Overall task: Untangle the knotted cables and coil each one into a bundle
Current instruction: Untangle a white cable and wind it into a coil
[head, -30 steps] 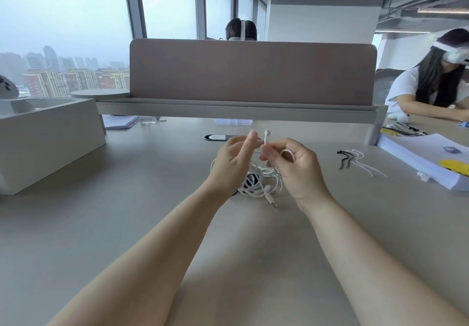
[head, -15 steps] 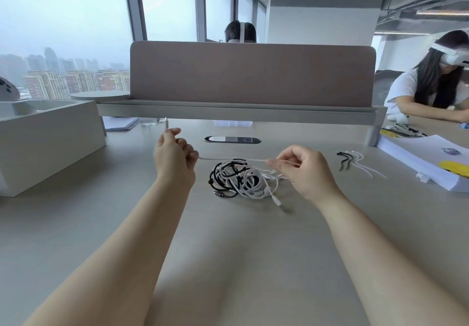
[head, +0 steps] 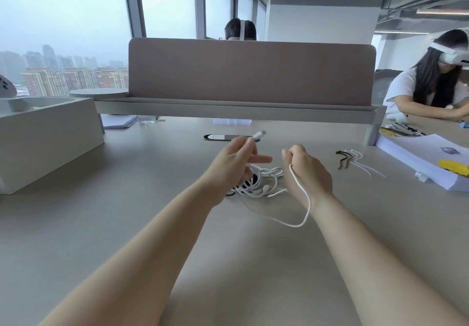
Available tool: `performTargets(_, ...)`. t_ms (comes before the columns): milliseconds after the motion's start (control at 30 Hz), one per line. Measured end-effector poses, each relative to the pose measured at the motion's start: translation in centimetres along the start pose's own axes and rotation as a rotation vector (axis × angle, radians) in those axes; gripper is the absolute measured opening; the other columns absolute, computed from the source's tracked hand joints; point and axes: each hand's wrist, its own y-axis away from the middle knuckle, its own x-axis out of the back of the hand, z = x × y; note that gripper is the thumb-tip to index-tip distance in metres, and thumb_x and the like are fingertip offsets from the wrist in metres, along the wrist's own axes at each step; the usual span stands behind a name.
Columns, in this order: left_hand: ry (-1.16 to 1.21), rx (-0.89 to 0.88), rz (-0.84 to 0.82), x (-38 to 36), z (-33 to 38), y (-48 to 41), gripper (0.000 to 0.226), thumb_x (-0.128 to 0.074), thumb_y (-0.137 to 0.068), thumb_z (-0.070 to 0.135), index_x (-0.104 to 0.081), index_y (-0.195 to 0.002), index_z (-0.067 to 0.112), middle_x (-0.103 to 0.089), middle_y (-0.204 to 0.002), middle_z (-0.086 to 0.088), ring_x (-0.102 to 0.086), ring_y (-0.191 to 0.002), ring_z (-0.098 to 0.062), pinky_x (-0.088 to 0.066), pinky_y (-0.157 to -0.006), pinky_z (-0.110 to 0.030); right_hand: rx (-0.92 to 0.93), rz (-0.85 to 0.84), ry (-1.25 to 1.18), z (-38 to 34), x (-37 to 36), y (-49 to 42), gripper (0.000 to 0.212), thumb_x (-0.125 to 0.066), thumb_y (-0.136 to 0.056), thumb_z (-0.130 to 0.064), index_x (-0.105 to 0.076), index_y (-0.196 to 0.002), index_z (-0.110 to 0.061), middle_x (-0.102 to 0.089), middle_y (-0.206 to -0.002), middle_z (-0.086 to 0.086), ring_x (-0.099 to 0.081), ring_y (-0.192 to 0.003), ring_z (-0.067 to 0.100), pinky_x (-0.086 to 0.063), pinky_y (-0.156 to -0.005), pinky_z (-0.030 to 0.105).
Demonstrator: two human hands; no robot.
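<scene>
Our fingers grip white cable on both sides: the left hand [head: 232, 166] pinches the plug end [head: 259, 134] between thumb and forefinger, plug pointing to two o'clock, while the right hand [head: 305, 171] is curled into a fist around the same white cable [head: 302, 194], which droops from it in a slack loop toward six o'clock.

Going by size, we see the grey desk [head: 127, 224] first, with the brown divider panel [head: 251, 72] across its far edge at twelve o'clock. At nine o'clock stands an open grey box [head: 48, 138]; what lies in it we cannot tell. A stack of white paper [head: 426, 161] sits at three o'clock.

Between our hands, on the desk, lies the tangle of cables [head: 258, 181], mostly white strands looped over each other, some black showing underneath. Loose ties [head: 355, 161], black and white, lie near the paper.
</scene>
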Motion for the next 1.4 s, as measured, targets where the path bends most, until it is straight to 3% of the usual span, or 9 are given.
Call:
performTargets(233, -0.071, 0.205, -0.341, -1.1, 0.0, 1.1, 0.03, -0.03, -0.104, 0.041, -0.041, -0.083, 0.023, -0.072, -0.099, -0.007, -0.034, -0.044, -0.01, -0.019, -0.05, -0.025, 0.024, 0.058, 0.186, -0.1, 0.1, 0.4, 0.02, -0.025, -0.102, -0.026, -0.034, -0.092, -0.011, -0.067, -0.09, 0.017, -0.061, -0.083, 0.038, -0.028, -0.06, 0.034)
performTargets(433, -0.058, 0.295, -0.389, -1.1, -0.1, 1.0, 0.027, -0.033, -0.103, 0.041, -0.044, -0.087, 0.022, -0.071, -0.106, -0.017, -0.032, -0.042, -0.009, -0.02, -0.042, -0.019, 0.027, 0.054, 0.347, 0.3, -0.2, -0.2, 0.026, -0.023, -0.104, -0.025, -0.039, -0.108, -0.006, -0.066, -0.105, 0.015, -0.062, -0.095, 0.034, -0.029, -0.062, 0.032)
performTargets(633, -0.04, 0.344, -0.183, -1.5, -0.8, 0.3, 0.028, -0.039, -0.103, 0.033, -0.053, -0.084, 0.017, -0.068, -0.076, 0.0, -0.029, -0.042, -0.007, -0.017, -0.04, -0.016, 0.005, 0.013, 0.398, -0.4, -0.7, 0.1, 0.029, -0.031, -0.091, -0.003, -0.031, -0.12, -0.001, -0.06, -0.109, 0.016, -0.059, -0.098, 0.033, -0.032, -0.064, 0.032)
performTargets(833, -0.157, 0.251, -0.23, -1.5, -1.2, 0.3, 0.021, -0.057, -0.095, 0.034, -0.055, -0.085, 0.016, -0.051, -0.084, -0.002, -0.03, -0.052, -0.007, -0.021, -0.044, -0.016, 0.054, 0.001, 0.355, -1.1, -0.8, 0.5, 0.031, -0.04, -0.091, -0.02, -0.03, -0.115, -0.005, -0.058, -0.108, 0.014, -0.058, -0.098, 0.034, -0.032, -0.065, 0.033)
performTargets(967, -0.016, 0.211, -0.17, -1.7, -1.1, 0.2, 0.02, -0.049, -0.1, 0.022, -0.051, -0.082, 0.014, -0.048, -0.074, -0.001, -0.032, -0.05, -0.006, -0.023, -0.041, -0.015, 0.074, -0.059, 0.051, -0.2, -0.9, 0.7, 0.021, -0.047, -0.092, -0.024, -0.031, -0.104, -0.018, -0.061, -0.089, 0.002, -0.053, -0.075, 0.028, -0.037, -0.064, 0.034)
performTargets(1067, 0.293, 0.148, 0.041, -1.2, -0.3, -0.3, 0.025, -0.037, -0.104, 0.015, -0.047, -0.082, 0.01, -0.052, -0.067, -0.001, -0.03, -0.037, -0.004, -0.021, -0.034, -0.015, 0.041, -0.21, -0.342, 1.0, -1.2, 0.4, 0.019, -0.064, -0.087, -0.03, -0.048, -0.094, -0.023, -0.06, -0.077, -0.003, -0.057, -0.073, 0.023, -0.046, -0.07, 0.037)
performTargets(1200, 0.462, 0.048, 0.288, 0.9, -0.4, -1.2, 0.03, -0.031, -0.103, 0.012, -0.036, -0.074, 0.017, -0.034, -0.06, 0.003, -0.022, -0.037, -0.004, -0.018, -0.032, -0.015, 0.044, -0.32, -0.539, 1.4, -1.0, 0.0, 0.012, -0.07, -0.085, -0.02, -0.059, -0.079, -0.019, -0.049, -0.06, -0.005, -0.041, -0.054, 0.008, -0.035, -0.055, 0.023)
performTargets(1300, 0.549, -0.005, 0.402, 2.0, -0.1, -1.3, 0.029, -0.031, -0.102, 0.01, -0.033, -0.074, 0.018, -0.028, -0.057, 0.005, -0.022, -0.037, -0.004, -0.017, -0.032, -0.015, 0.122, -0.152, -0.131, 1.9, -1.5, -0.4, 0.003, -0.067, -0.085, -0.023, -0.065, -0.082, -0.023, -0.049, -0.076, -0.009, -0.05, -0.074, 0.013, -0.038, -0.065, 0.026)
performTargets(1400, 0.553, -0.017, 0.468, 2.6, -0.2, -1.5, 0.028, -0.032, -0.101, 0.01, -0.034, -0.074, 0.018, -0.027, -0.056, 0.005, -0.023, -0.035, -0.003, -0.017, -0.031, -0.016, 0.053, 0.076, -0.239, 2.1, -1.3, -0.6, 0.006, -0.064, -0.087, -0.019, -0.07, -0.09, -0.018, -0.05, -0.087, -0.001, -0.051, -0.077, 0.016, -0.035, -0.069, 0.024)
